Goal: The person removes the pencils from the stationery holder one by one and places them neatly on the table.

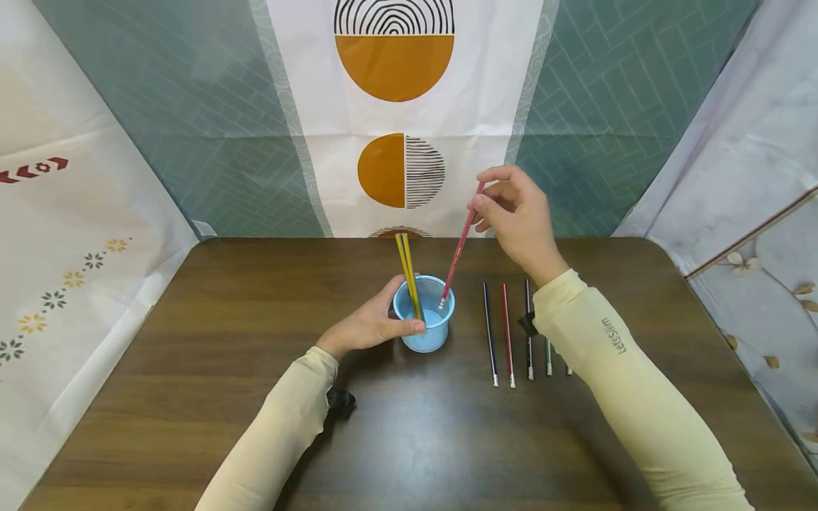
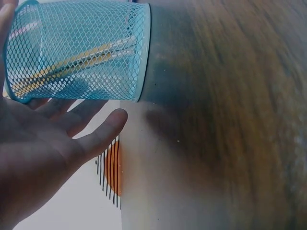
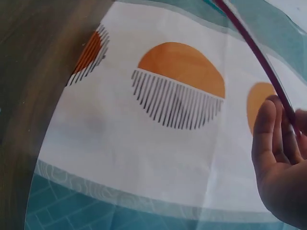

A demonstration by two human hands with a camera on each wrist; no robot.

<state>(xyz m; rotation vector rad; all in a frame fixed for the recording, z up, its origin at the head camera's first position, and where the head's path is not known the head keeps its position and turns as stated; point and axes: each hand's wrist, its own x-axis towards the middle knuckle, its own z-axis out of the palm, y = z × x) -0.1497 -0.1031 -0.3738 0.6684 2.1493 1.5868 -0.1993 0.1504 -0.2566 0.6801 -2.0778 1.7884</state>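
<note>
My left hand grips a light blue mesh pencil cup near its rim, thumb across the front. The cup stands on the table, and yellow pencils lean inside it toward the left. In the left wrist view, their lower ends show through the mesh. Above and to the right, my right hand pinches a red pencil near its upper end. That pencil slants down, its white eraser end overlapping the cup's mouth. The right wrist view shows its shaft rising from the fingertips.
Right of the cup, several pencils lie side by side on the dark wood table, among them a dark blue one and a red one. My right forearm partly covers the others. A patterned cloth hangs behind the table.
</note>
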